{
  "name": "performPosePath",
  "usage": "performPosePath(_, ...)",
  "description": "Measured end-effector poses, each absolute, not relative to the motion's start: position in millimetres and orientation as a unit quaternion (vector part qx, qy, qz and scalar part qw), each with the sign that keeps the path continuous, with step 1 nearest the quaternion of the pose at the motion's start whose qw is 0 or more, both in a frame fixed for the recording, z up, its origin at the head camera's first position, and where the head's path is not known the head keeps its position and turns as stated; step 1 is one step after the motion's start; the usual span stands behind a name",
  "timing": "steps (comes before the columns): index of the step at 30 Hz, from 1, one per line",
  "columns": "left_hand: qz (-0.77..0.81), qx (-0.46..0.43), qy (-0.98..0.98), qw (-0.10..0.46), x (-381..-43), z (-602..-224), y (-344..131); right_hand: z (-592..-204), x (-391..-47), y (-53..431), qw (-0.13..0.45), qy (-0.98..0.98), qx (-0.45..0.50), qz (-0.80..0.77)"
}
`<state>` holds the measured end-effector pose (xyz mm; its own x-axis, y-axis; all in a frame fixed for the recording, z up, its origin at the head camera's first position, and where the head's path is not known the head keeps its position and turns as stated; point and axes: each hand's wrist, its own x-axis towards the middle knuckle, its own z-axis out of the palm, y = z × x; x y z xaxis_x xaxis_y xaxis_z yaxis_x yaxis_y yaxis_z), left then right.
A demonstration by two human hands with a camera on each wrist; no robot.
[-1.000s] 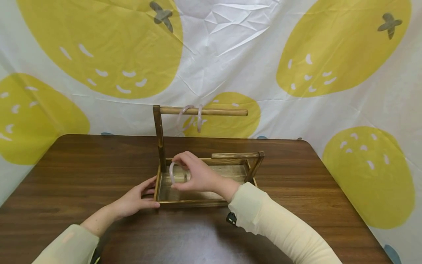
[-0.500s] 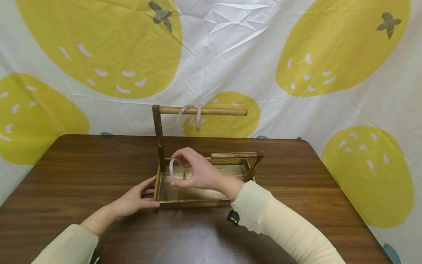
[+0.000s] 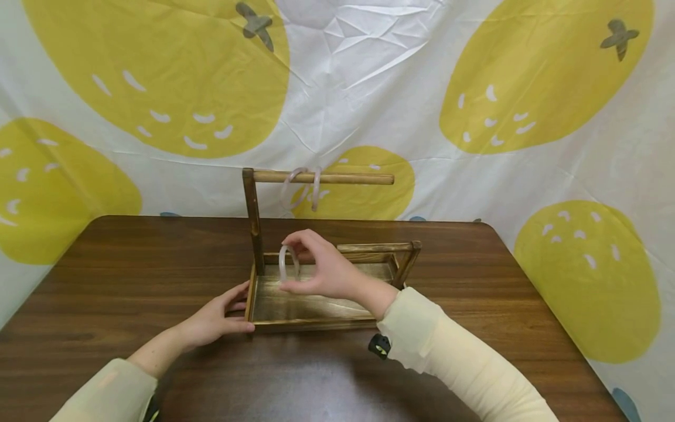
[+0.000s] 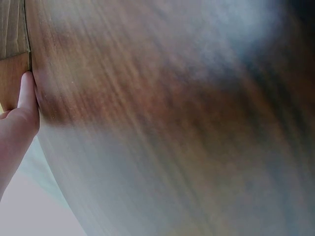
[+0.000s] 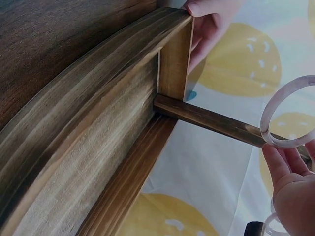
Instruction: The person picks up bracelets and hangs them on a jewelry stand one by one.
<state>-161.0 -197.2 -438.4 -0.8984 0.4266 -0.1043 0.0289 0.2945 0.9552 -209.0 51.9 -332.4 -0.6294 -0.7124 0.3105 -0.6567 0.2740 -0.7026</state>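
Observation:
My right hand [image 3: 334, 272] pinches a pale translucent bangle [image 3: 283, 266] upright between thumb and fingers. It is above the left part of a wooden jewelry stand's tray [image 3: 321, 310]. The right wrist view shows the bangle [image 5: 268, 113] at the fingertips. My left hand [image 3: 208, 321] holds the tray's left end, its thumb at the front corner and its other fingers along the left side, partly hidden. Two similar bangles hang on the stand's tall upper bar [image 3: 358, 178]: one nearly edge-on [image 3: 316, 190], the other slanted [image 3: 285, 190].
A lower bar [image 3: 374, 248] reaches left from a short post [image 3: 407, 266] at the tray's right end. A tall post [image 3: 253, 220] stands at the back left. Under the stand is a brown wooden table [image 3: 474, 293], backed by a fruit-print cloth [image 3: 364, 99].
My right hand has lifted the bangle a little and moved it slightly right, away from the tray floor. The left hand stays at the tray's end.

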Motion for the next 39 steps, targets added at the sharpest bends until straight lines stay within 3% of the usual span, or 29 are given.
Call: performPosePath(39,0.574,0.145,0.788,0.169,-160,-438,-197,-306,-223,92,0.004,0.778,-0.362,-0.514)
